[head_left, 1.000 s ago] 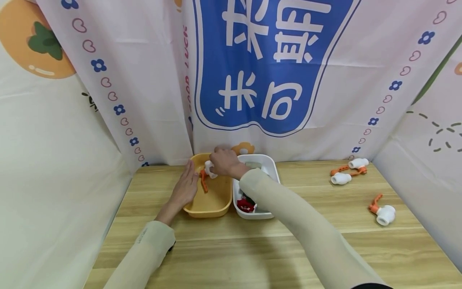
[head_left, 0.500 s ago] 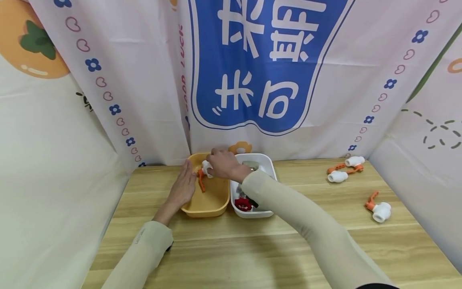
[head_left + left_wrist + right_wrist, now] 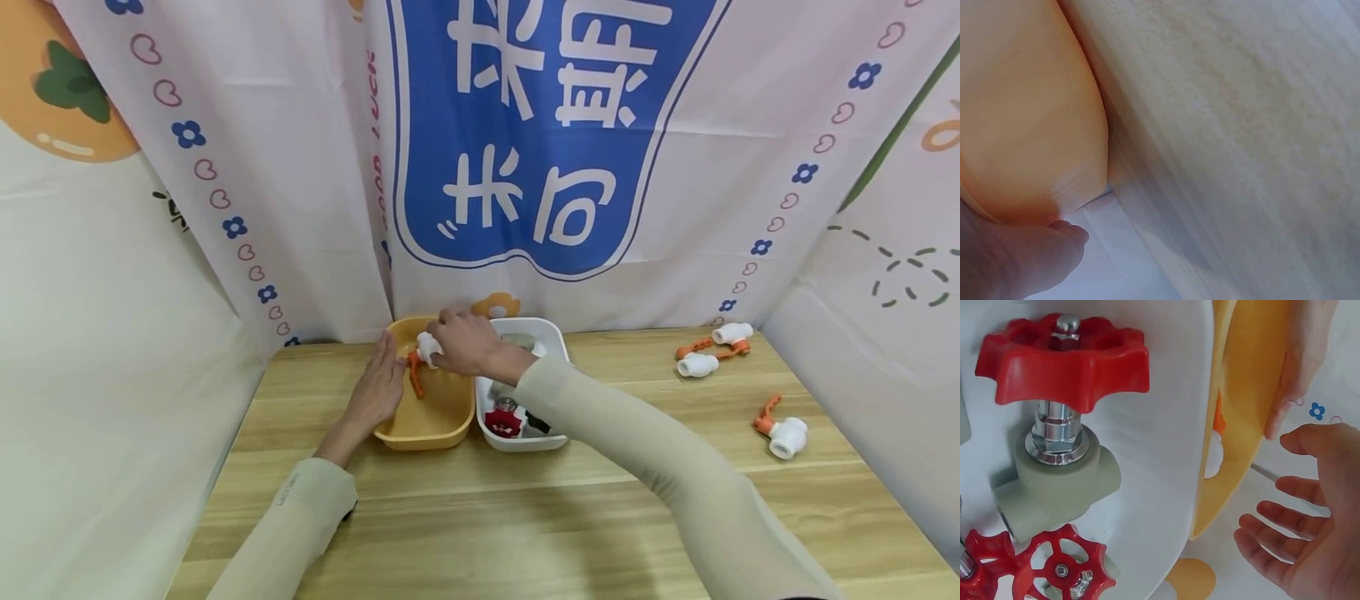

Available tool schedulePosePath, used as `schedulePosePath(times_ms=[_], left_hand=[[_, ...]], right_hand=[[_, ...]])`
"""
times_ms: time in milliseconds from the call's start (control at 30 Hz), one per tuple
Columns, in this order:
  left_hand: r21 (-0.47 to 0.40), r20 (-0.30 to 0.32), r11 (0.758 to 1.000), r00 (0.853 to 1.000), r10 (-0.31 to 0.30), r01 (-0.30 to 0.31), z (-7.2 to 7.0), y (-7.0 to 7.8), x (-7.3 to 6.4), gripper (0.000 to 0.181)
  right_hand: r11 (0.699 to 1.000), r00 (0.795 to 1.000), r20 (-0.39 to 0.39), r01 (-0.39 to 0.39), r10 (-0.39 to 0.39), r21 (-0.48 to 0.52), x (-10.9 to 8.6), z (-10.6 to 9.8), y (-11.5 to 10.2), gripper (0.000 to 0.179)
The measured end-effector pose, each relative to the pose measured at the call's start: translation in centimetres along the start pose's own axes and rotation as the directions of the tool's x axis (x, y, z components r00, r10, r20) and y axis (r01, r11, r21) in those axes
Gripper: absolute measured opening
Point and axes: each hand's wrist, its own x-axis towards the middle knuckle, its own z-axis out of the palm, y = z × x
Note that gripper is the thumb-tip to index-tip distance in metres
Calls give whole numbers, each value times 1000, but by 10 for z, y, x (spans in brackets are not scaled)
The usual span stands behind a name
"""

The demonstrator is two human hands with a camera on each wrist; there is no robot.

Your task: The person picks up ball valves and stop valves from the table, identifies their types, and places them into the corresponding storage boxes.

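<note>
The right hand (image 3: 467,343), fingers apart and empty, hangs over the yellow tray (image 3: 427,427); the left hand (image 3: 377,390) touches its side, straight-fingered. Inside, a white ball valve (image 3: 428,347) points its long orange lever (image 3: 416,380) toward the person.

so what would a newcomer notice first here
Probably the large blue panel with white characters on the white cloth backdrop. Next, the yellow plastic tub on the wood-grain table, left hand at its left side, right hand above its right, an orange-handled white valve inside. In the right wrist view, a scalloped red handwheel stands out in the white tub.
</note>
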Motion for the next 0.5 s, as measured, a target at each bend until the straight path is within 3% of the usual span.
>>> schedulePosePath(times_ms=[167, 500], left_hand=[[6, 1, 1000, 1000, -4, 4, -1, -1, 0, 64], [9, -3, 1000, 1000, -8, 8, 0, 1, 0, 63]], right_hand=[[999, 999, -32, 11, -10, 33, -10, -7, 3, 46], [1000, 998, -56, 27, -27, -8, -29, -16, 17, 55]])
